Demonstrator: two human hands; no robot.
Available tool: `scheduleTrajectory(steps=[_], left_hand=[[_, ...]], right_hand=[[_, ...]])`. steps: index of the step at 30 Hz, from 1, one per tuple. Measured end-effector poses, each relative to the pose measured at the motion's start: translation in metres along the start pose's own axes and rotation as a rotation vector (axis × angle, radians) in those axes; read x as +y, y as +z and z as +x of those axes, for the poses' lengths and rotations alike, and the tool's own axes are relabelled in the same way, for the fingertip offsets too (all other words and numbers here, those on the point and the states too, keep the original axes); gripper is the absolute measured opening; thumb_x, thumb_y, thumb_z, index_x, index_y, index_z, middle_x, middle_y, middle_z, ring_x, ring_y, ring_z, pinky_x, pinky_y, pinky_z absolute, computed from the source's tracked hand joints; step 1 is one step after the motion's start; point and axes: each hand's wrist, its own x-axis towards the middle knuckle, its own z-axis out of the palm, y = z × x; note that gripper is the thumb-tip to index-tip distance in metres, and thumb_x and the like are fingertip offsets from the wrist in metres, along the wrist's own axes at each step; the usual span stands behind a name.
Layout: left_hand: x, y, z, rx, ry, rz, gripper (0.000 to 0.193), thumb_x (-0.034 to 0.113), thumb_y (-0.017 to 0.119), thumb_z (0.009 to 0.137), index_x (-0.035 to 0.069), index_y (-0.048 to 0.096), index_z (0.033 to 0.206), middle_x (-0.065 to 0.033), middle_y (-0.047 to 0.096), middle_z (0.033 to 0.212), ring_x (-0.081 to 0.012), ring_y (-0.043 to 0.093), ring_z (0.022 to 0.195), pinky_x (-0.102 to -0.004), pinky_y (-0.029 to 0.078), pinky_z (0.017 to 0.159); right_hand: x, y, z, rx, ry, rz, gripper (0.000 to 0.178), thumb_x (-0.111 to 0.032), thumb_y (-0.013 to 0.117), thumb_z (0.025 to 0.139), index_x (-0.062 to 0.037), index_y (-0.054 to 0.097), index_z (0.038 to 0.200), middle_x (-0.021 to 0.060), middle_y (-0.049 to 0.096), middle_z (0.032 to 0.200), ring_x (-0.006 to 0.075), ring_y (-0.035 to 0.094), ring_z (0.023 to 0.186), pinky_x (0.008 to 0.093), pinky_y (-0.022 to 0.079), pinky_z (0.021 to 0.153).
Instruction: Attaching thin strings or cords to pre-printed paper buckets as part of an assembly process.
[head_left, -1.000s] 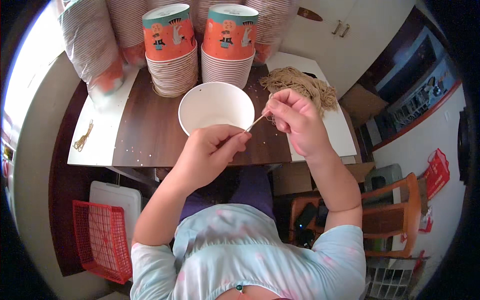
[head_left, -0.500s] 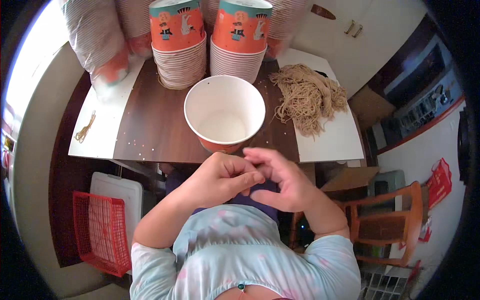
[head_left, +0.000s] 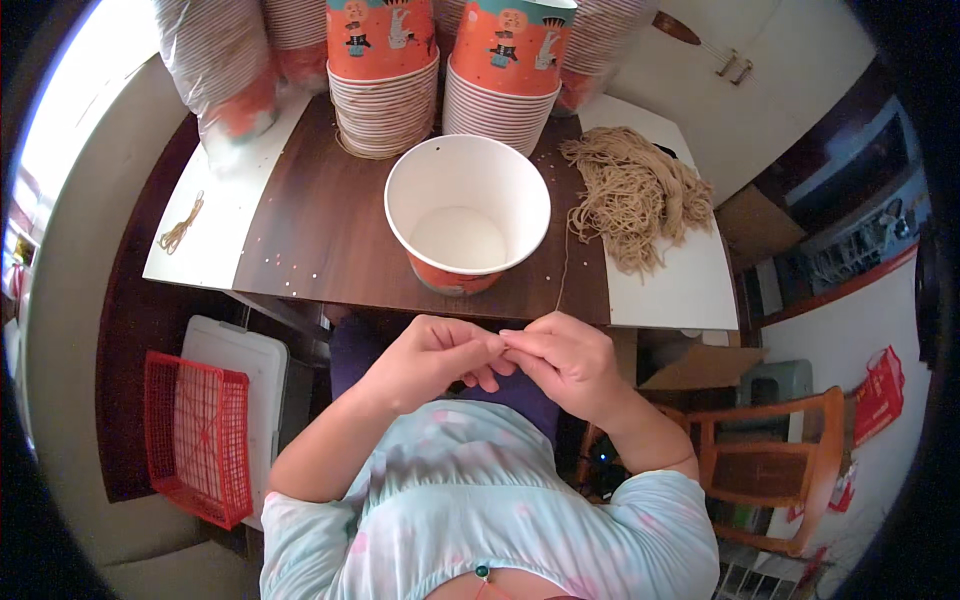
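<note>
Just off the table's front edge, my left hand and my right hand meet at their fingertips, both pinched closed. A thin tan string runs from the tangled pile of string down to my right hand. Its end between the pinched fingertips is mostly hidden. Beyond my hands stands an open paper bucket, white inside and orange outside, with a small dark hole close to its far rim. Nothing lies inside it that I can see.
Two stacks of upside-down orange paper buckets stand behind the open one, with bagged stacks further back. A small bundle of string lies on the table's left. Below are a red basket and a wooden chair.
My fingers have come together from a looser pose into a pinch. The string now stretches to my right hand. My view has shifted slightly, moving the table's things in the picture.
</note>
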Motion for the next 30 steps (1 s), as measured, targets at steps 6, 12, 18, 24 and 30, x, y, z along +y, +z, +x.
scheduleTrajectory(steps=[6,12,18,24,30], left_hand=[[-0.002,0.004,-0.001,0.134,0.151,0.284,0.014,0.01,0.062,0.089,-0.003,0.066,0.092,-0.0047,0.066,0.079,-0.0062,0.058,0.067,-0.0204,0.049,0.061],[0.004,0.003,-0.002,0.012,0.161,0.2,0.006,0.004,0.064,0.085,-0.003,0.064,0.085,-0.0003,0.063,0.078,-0.004,0.055,0.069,-0.0196,0.047,0.062],[0.014,0.009,-0.009,0.103,0.201,0.38,0.007,0.005,0.067,0.082,-0.001,0.064,0.084,-0.0007,0.062,0.075,-0.0048,0.056,0.068,-0.0214,0.047,0.06],[0.031,0.009,-0.017,0.206,0.842,1.067,0.012,-0.001,0.069,0.07,0.003,0.064,0.081,-0.0095,0.062,0.073,-0.0202,0.062,0.063,-0.0281,0.049,0.058],[0.128,-0.036,0.029,0.665,1.029,1.215,0.038,0.011,0.069,0.07,0.0,0.058,0.104,-0.0166,0.061,0.097,-0.0301,0.063,0.084,-0.0371,0.051,0.068]], right_hand=[[0.0,-0.003,0.004,-0.01,-0.07,-0.101,0.022,0.001,0.074,0.069,-0.0031,0.068,0.09,0.0094,0.063,0.077,0.0231,0.062,0.067,0.0322,0.05,0.055],[-0.002,-0.006,0.003,0.0,-0.103,-0.031,0.017,0.0,0.072,0.07,-0.0033,0.063,0.084,0.0092,0.061,0.074,0.0254,0.062,0.064,0.0341,0.051,0.057],[-0.009,-0.008,0.008,-0.004,-0.222,-0.253,0.021,-0.003,0.072,0.069,-0.0044,0.062,0.087,0.0066,0.057,0.071,0.0222,0.06,0.059,0.0318,0.048,0.051],[-0.013,-0.011,0.026,-0.04,-0.25,-0.286,0.021,-0.005,0.073,0.069,-0.006,0.061,0.087,0.0051,0.051,0.066,0.0219,0.055,0.055,0.0333,0.045,0.049],[-0.027,-0.059,0.123,0.225,-0.023,0.194,0.005,-0.009,0.062,0.083,-0.0042,0.062,0.085,-0.0006,0.059,0.073,0.0067,0.053,0.062,0.0233,0.044,0.056]])
